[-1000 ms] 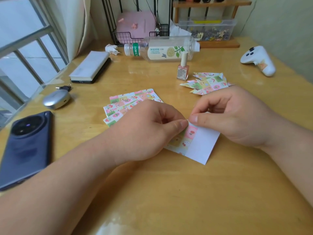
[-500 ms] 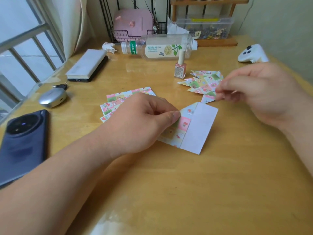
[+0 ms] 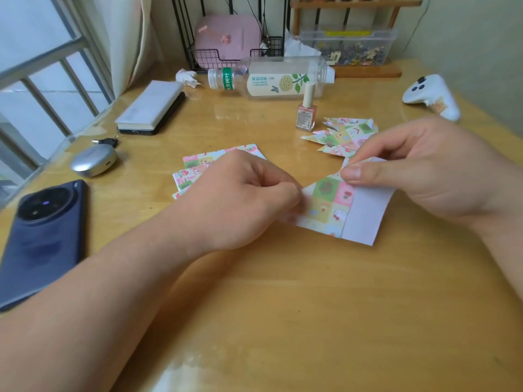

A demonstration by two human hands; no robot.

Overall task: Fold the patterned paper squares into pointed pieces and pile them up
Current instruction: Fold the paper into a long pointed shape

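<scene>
On the wooden table (image 3: 283, 306), just in front of the nail polish (image 3: 306, 113), lies the half-folded paper square (image 3: 329, 206). Its left part is patterned side up, and a plain white flap is folded over on its right.

Left hand (image 3: 240, 199), in front and left of the nail polish: fingers curled, pinching the square's left edge. The contact spot is blurred.

Right hand (image 3: 418, 171), in front and right of the nail polish: thumb and forefinger closed on the square's top corner, where pattern meets white. The other fingers are loosely curled.

Pile of pointed pieces (image 3: 346, 134): just right of the nail polish, just behind the square in work.

Stack of flat squares (image 3: 195, 171): fanned out, left and in front of the nail polish, partly under the left hand.

Clear drink bottle (image 3: 271, 79): on its side, right behind the nail polish.

White controller (image 3: 430, 93): well to the right of the nail polish.

Silver case (image 3: 93, 164) and dark phone (image 3: 39, 239): well to the left of the nail polish, the phone nearer the camera.
</scene>
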